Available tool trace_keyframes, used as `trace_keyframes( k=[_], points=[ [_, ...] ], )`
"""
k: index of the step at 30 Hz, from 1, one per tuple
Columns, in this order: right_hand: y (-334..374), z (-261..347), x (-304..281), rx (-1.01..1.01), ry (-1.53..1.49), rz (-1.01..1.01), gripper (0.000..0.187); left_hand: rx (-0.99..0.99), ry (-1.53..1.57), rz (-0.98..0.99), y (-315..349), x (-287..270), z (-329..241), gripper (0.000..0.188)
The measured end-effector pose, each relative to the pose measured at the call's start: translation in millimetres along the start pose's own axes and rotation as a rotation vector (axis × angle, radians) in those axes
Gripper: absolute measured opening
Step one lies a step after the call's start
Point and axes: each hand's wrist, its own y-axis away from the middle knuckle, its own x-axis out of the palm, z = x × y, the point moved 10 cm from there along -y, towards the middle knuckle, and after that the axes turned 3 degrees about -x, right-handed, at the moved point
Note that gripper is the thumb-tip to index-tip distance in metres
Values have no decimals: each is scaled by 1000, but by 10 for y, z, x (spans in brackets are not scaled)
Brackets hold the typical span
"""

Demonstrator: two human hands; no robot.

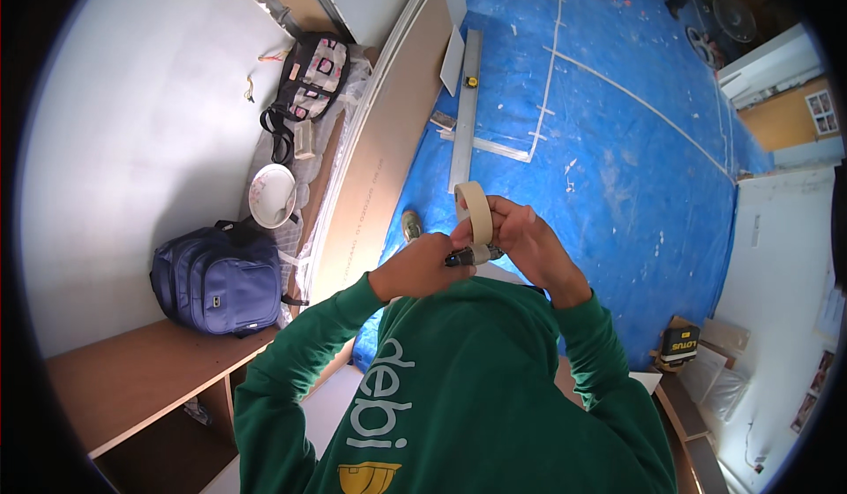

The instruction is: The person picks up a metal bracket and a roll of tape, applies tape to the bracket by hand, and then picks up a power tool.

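Both my hands meet just in front of my chest. Between them stands a roll of cream masking tape (478,215), tilted on its edge. My right hand (533,240) closes on its right side with the fingers behind it. My left hand (418,263) is closed below and left of the roll, its fingertips close to the tape's lower edge. Under the roll, a small dark cylindrical object with a tan band (465,257) sticks out from the left fingers toward the right palm. Its exact kind does not show.
Blue sheeting (618,141) with white tape lines covers the floor. A long metal straightedge (466,115) lies ahead. Leaning boards (379,141) stand at left, beside a navy backpack (225,278), a bowl (272,196) and a patterned bag (313,79). A black-and-yellow case (678,346) sits right.
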Motion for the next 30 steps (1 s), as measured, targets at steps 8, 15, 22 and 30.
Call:
trace_keyframes(
  k=[8, 15, 22, 30],
  points=[
    [379, 394, -12, -147, 56, -155, 76, -119, 326, -90, -250, -147, 49, 25],
    [656, 372, 10, -85, 200, -361, 35, -150, 577, -16, -241, -111, 38, 33],
    [800, 257, 23, -59, 305, -425, 26, -153, 1036, 250, -249, 60, 108, 34],
    [864, 164, 90, -37, 477, -390, 24, -268, 1120, 126, -198, 129, 191, 35]
  ],
)
